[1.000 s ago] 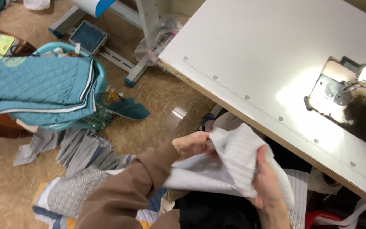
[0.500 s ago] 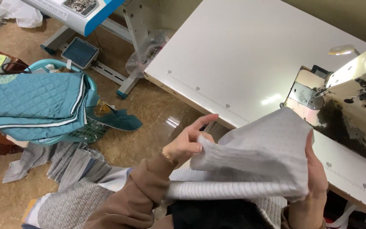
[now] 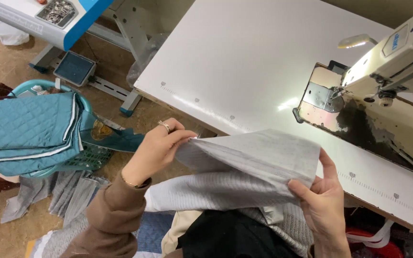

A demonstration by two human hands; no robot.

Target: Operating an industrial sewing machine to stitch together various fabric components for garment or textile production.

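Grey ribbed knit fabric, a flat cut panel (image 3: 249,167), hung spread between our two hands just in front of the near edge of the white laminate counter (image 3: 264,62). Our left hand (image 3: 156,150), a ring on one finger, had its grip pinched shut on the panel's left corner; our right hand (image 3: 323,193) clenched the right edge, thumb on top. More grey knit pieces lay bunched in our lap beneath the panel. On the counter to the right stood the cream industrial sewing machine (image 3: 393,52), its lamp lit. To our left, quilted teal fabric (image 3: 25,131) draped over a green plastic basket (image 3: 80,160) on the floor.
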